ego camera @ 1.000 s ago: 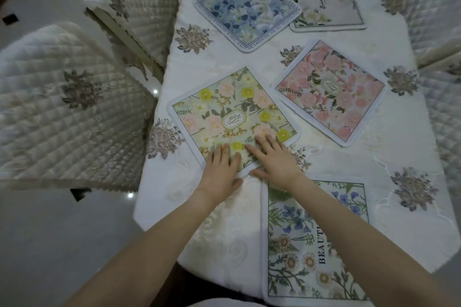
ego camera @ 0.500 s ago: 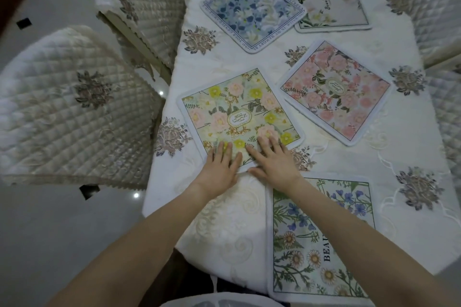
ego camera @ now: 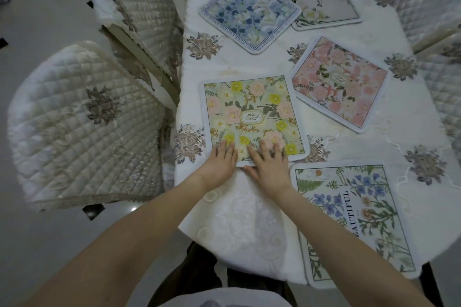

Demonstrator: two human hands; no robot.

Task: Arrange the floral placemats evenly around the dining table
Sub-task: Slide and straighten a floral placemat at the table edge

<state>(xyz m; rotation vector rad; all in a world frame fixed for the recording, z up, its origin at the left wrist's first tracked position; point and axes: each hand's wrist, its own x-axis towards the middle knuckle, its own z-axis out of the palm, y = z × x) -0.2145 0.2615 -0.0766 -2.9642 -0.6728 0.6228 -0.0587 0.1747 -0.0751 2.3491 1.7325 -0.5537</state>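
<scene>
A yellow-and-pink floral placemat (ego camera: 250,112) lies near the table's left edge, its sides almost square to the table. My left hand (ego camera: 220,163) and my right hand (ego camera: 268,164) press flat on its near edge, fingers spread. A pink placemat (ego camera: 339,82) lies tilted to the right of it. A blue placemat (ego camera: 249,11) sits turned like a diamond at the far left, and a grey-white placemat (ego camera: 321,0) lies partly under its right corner. A green botanical placemat (ego camera: 354,217) lies at the near right, my right forearm crossing its corner.
The table carries a white embroidered tablecloth (ego camera: 237,219). Two quilted cream chairs (ego camera: 82,127) (ego camera: 139,12) stand against its left side, and more quilted chairs (ego camera: 424,2) stand along the right. Pale tiled floor (ego camera: 37,20) lies to the left.
Under both hands the yellow placemat has turned from a diamond-like tilt to nearly square with the table edge. The camera view has shifted slightly.
</scene>
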